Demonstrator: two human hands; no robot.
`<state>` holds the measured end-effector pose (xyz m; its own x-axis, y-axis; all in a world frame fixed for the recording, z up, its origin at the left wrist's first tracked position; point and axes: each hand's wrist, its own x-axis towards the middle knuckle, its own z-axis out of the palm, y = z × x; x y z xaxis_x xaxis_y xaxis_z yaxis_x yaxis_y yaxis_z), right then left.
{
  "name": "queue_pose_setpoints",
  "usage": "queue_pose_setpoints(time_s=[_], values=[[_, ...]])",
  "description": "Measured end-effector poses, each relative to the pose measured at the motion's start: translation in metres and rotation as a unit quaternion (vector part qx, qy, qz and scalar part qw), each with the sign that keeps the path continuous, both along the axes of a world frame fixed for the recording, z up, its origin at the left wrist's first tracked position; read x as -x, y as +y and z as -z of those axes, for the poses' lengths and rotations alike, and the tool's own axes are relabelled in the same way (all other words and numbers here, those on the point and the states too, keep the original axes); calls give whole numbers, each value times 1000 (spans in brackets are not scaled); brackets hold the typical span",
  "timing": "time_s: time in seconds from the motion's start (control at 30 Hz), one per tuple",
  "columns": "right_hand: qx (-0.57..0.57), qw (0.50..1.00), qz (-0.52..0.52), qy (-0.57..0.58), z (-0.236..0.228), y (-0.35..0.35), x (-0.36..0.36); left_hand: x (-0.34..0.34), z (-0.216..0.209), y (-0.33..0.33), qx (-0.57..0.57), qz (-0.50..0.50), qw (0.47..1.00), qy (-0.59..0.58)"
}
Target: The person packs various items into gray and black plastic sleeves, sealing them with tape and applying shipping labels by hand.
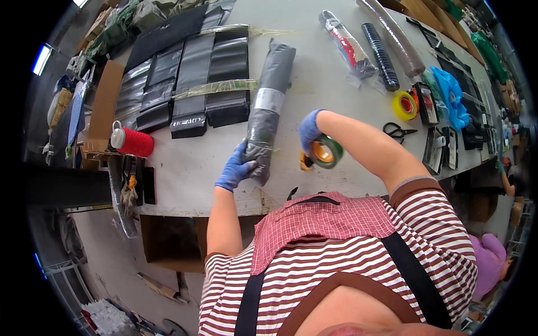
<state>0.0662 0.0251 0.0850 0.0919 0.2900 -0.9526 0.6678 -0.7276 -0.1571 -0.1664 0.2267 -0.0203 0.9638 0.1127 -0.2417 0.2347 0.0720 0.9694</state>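
A long grey plastic-wrapped package (276, 70) slants across the table before me, with a pale label (269, 101) around its middle. My left hand (234, 170), in a blue glove, is closed on its near end, thumb on top. To the right, my blue-gloved right hand (310, 132) grips a roll of tape (338, 151), green at the outside with a yellow core. A small yellow and black piece (306, 161) shows just below that hand; whether it joins the tape roll I cannot tell. The right fingers are partly hidden behind the wrist and roll.
Stacks of black plastic bags (193, 70) lie at left beside a red bottle (137, 142). At right are wrapped rolls (381, 56), a yellow tape roll (403, 105), black scissors (399, 131) and blue plastic (450, 98). A cardboard box (171, 238) sits under the table's near edge.
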Motion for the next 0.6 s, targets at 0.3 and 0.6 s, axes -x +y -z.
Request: queue_pose_setpoints(time_s=[0.3, 0.6], values=[[-301, 779, 528, 156, 48, -214, -47, -63, -43, -30, -367, -76, 925, 60], [-422, 712, 532, 177, 47, -157, 75, -86, -17, -86, 37, -59, 998, 12]])
